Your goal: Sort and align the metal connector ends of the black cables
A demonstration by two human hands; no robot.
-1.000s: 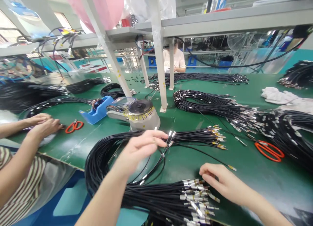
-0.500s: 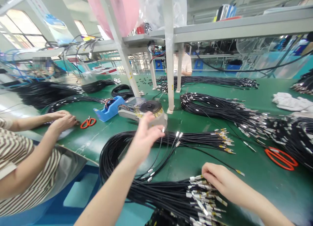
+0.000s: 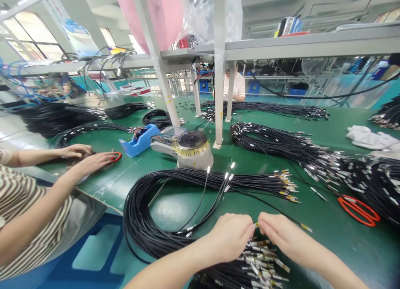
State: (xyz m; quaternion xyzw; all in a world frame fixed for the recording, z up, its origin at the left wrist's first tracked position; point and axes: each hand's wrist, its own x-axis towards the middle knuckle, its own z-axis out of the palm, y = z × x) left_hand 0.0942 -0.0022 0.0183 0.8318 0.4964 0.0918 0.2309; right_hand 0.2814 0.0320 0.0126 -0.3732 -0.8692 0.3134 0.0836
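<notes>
Over the near bundle of tagged black cables (image 3: 261, 260), my left hand (image 3: 233, 235) and right hand (image 3: 278, 230) pinch one yellow-banded cable end (image 3: 256, 225). Uneven pressure could skew it; beyond, raised loose cables (image 3: 218, 196) could snag if I reach past.

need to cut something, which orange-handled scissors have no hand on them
The orange-handled scissors right of the person's right hand, beside the black cables. The other pair, at the left, lies partly under a co-worker's hand.

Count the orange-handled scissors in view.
2: one pair beside black cables at right; another pair at left, partly under a co-worker's hand. More may be hidden.
</notes>
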